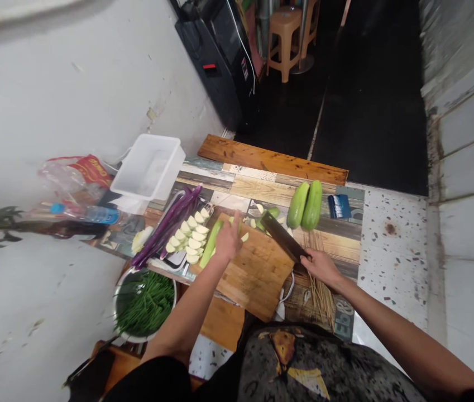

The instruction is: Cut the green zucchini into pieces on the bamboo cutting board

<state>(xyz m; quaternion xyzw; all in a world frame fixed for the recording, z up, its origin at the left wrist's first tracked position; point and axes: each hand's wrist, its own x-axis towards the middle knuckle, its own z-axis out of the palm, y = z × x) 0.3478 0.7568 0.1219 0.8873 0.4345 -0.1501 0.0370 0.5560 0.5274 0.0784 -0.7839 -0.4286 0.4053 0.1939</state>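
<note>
My right hand (318, 265) is wrapped round the handle of a cleaver (283, 239), its dark blade slanting over the right part of the wooden cutting board (257, 268). At the board's far left, my left hand (228, 241) has its index finger stretched forward, beside a long green zucchini piece (210, 245). Some green shows behind its fingers, and their contact with it is hard to make out. Pale zucchini slices (195, 237) lie in rows left of the board. Offcuts (272, 212) lie beyond the blade tip. Two whole zucchinis (305, 205) rest farther back.
Purple eggplants (170, 223) lie left of the slices. A white plastic bin (147, 167) and a water bottle (94, 214) stand behind. A bowl of green vegetables (147, 304) sits lower left. Thin sticks (322, 296) lie under my right wrist, near a blue packet (339, 206).
</note>
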